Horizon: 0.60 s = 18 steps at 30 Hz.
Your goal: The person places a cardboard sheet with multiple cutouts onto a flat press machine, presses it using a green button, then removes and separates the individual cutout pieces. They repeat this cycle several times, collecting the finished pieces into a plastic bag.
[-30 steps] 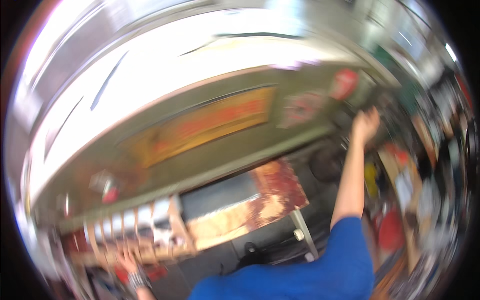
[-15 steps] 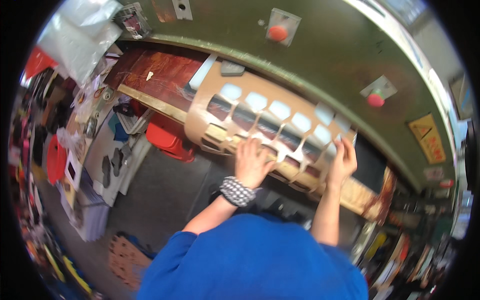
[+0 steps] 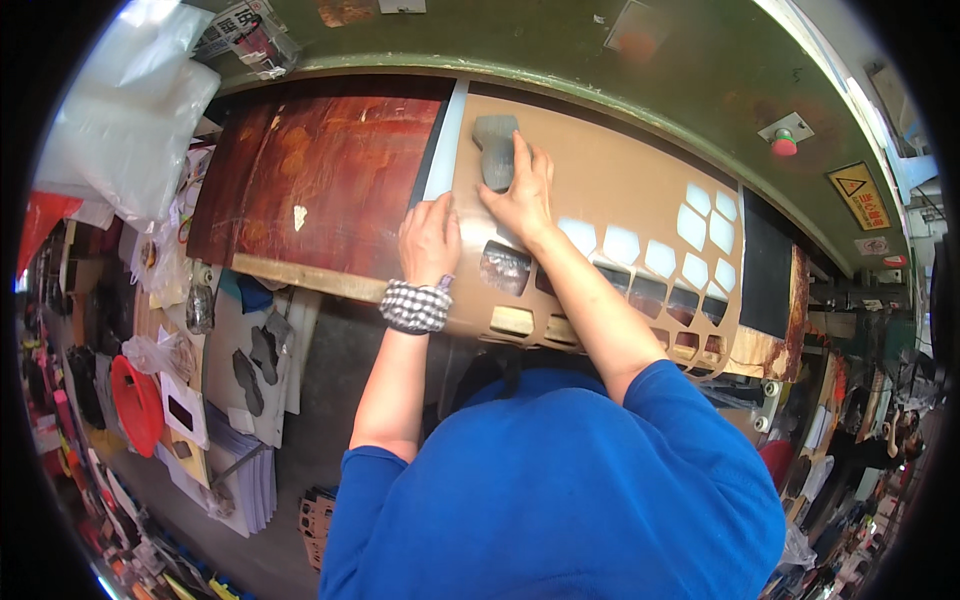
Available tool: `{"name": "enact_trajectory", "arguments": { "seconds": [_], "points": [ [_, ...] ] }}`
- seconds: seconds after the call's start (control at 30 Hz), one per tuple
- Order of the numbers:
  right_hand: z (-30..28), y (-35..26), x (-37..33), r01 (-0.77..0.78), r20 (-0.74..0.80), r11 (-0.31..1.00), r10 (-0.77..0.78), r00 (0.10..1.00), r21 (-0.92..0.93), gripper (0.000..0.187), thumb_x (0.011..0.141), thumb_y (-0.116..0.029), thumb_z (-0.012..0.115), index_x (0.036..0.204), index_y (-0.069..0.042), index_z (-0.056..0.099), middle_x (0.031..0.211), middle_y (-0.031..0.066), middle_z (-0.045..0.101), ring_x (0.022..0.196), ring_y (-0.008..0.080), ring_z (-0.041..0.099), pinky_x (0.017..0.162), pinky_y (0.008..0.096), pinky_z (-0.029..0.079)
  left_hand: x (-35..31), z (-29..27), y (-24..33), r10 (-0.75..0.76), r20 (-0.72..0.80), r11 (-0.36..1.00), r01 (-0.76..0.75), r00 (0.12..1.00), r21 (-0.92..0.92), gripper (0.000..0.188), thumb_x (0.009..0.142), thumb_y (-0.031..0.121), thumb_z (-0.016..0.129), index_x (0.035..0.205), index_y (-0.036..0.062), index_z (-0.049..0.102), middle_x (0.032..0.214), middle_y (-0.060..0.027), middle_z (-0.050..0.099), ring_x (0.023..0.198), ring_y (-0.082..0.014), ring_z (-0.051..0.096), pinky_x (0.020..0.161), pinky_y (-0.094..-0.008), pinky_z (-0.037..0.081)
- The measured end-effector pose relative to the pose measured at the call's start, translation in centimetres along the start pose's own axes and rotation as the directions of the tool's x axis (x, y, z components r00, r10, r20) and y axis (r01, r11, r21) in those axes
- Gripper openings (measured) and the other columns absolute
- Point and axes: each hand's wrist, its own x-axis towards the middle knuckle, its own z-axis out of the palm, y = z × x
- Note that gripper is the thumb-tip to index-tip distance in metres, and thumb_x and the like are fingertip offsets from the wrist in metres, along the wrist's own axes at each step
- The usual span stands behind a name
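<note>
I count two bare hands, both reaching forward from blue sleeves. The left hand (image 3: 430, 242), with a single black-and-white checked cloth band (image 3: 416, 307) on its wrist, lies palm down, fingers side by side, at the left edge of one smooth tan sheet (image 3: 610, 140); I cannot tell whether its thumb pinches that edge. The right hand (image 3: 523, 192) holds one dark grey, waisted block (image 3: 496, 145) between its thumb, at the lower end, and its forefinger, along the right side. The block rests on the sheet's upper left corner.

Rows of angular holes fill the sheet's right and near parts; about nine show pale blue-white, though the crowded, curved near edge spoils my count. One narrow pale blue strip (image 3: 446, 150) runs along the sheet's left edge.

Sheet and strip lie on a scuffed red-brown bench top (image 3: 320, 180) with a pale wooden front edge. Behind it stands a worn green panel (image 3: 500, 35), carrying one round red button (image 3: 785, 147) and one yellow warning sign (image 3: 857, 203).

Lower left, I see two dark grey sole-shaped pieces (image 3: 247, 383) on a light board, one red plastic object (image 3: 134, 403), and stacked white sheets (image 3: 245, 490) above a grey floor (image 3: 330, 390).
</note>
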Motion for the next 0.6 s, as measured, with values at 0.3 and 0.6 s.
{"name": "enact_trajectory", "arguments": {
  "seconds": [0.3, 0.6],
  "points": [
    [-6.8, 4.0, 2.5, -0.268, 0.058, 0.752, 0.294, 0.954, 0.601, 0.095, 0.069, -0.017, 0.081, 0.145, 0.000, 0.028, 0.132, 0.0238, 0.049, 0.102, 0.0324, 0.063, 0.092, 0.0357, 0.050, -0.2, 2.9, 0.3, -0.017, -0.032, 0.935, 0.027, 0.999, 0.353, 0.044, 0.077, 0.011, 0.066, 0.121, 0.0141, 0.062, 0.088, -0.0035, 0.054, 0.086, -0.0232, 0.056, 0.072, -0.0400, 0.036],
    [-6.7, 5.5, -0.9, 0.109, -0.007, 0.994, -0.109, 0.994, -0.010, 0.101, 0.064, -0.017, 0.085, 0.144, 0.006, 0.028, 0.136, 0.0279, 0.042, 0.126, 0.0424, 0.042, 0.107, 0.0470, 0.037, -0.1, 2.2, 0.7, -0.041, 0.014, 0.930, 0.034, 0.999, 0.367, 0.050, 0.077, 0.009, 0.065, 0.126, 0.0135, 0.060, 0.093, -0.0054, 0.055, 0.089, -0.0239, 0.055, 0.074, -0.0393, 0.036]
  ]
}}
